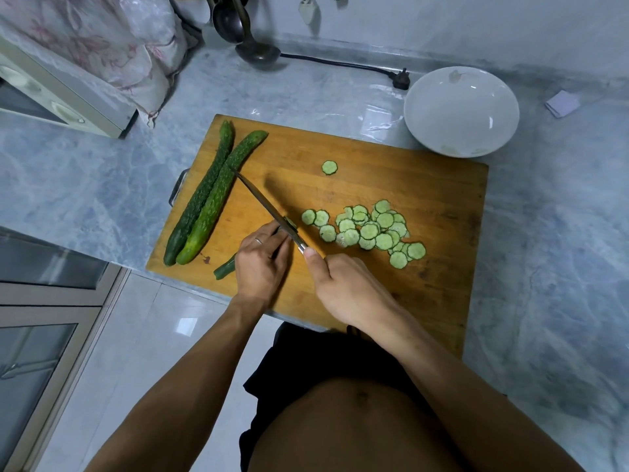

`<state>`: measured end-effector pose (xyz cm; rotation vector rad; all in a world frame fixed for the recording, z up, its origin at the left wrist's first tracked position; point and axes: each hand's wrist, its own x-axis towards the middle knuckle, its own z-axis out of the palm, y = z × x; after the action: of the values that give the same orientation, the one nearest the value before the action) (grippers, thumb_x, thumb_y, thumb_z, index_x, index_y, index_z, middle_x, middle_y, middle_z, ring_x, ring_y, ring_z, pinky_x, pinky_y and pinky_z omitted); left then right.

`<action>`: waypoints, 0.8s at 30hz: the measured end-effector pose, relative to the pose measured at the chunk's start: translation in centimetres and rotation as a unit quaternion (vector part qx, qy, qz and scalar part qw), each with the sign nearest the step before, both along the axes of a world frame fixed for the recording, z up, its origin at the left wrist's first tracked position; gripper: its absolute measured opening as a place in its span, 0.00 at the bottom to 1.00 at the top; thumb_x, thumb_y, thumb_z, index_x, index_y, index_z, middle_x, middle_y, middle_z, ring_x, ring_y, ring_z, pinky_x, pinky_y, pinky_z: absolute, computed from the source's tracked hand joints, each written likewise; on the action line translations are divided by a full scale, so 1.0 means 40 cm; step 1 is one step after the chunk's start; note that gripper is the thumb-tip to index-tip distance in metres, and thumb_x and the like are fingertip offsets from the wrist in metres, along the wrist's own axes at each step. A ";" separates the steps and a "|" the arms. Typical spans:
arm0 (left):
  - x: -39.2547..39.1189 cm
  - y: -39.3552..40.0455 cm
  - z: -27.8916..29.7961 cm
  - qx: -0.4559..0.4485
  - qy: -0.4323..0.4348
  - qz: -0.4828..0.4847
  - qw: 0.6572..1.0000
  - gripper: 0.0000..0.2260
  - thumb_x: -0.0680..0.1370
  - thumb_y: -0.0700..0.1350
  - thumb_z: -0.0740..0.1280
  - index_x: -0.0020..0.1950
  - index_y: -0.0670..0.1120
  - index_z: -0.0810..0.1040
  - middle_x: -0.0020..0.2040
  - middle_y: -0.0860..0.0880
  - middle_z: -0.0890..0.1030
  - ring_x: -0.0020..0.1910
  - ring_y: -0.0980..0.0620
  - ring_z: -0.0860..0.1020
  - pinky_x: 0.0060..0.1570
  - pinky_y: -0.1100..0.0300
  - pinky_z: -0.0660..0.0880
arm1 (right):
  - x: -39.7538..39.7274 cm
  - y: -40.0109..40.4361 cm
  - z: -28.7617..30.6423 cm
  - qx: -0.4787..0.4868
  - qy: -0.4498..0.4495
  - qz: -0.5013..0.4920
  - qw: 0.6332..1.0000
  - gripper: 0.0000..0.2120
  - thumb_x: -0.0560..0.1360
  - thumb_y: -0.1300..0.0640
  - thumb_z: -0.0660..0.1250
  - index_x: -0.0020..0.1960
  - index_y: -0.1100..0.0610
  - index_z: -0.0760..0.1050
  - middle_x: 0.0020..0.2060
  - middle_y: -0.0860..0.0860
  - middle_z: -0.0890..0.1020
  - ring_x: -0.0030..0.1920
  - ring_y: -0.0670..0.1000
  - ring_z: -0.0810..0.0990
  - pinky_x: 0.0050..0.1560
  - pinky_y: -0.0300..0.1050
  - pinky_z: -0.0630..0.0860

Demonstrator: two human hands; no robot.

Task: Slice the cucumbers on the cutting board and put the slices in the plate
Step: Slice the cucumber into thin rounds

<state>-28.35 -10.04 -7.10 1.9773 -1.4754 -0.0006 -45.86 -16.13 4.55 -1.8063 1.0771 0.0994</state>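
- Cucumber stub (225, 269) near front edge of cutting board (425, 185), long axis running left-to-right, mostly hidden beneath left hand (260, 258).
- Left grip curled around stub; right hand (343, 287) wrapped on knife (269, 209), blade across cut end.
- Slices (369, 229) heaped just right of blade.
- Two whole cucumbers (207, 195) left; plate (461, 110) on bench beyond board's far right corner.

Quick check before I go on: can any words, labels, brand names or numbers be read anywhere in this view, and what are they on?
None can be read.
Appliance at the far left: its front has round dials, but any markings are too blurred to read.
Small pale packet on the counter at the right: no print shows.
White plate, cutting board and knife: no markings visible.
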 end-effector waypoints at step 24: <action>-0.018 0.000 0.025 -0.010 0.009 0.018 1.000 0.10 0.77 0.42 0.65 0.44 0.38 0.84 0.45 0.41 0.84 0.44 0.45 0.79 0.44 0.58 0.73 | -0.011 0.009 0.009 -0.006 -0.006 0.013 1.000 0.30 0.82 0.36 0.45 0.35 0.56 0.68 0.31 0.53 0.74 0.28 0.52 0.72 0.28 0.45 0.64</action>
<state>-29.07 -10.03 -6.09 1.9821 -1.4237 0.0107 -46.31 -15.76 4.91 -1.8304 1.0474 0.0983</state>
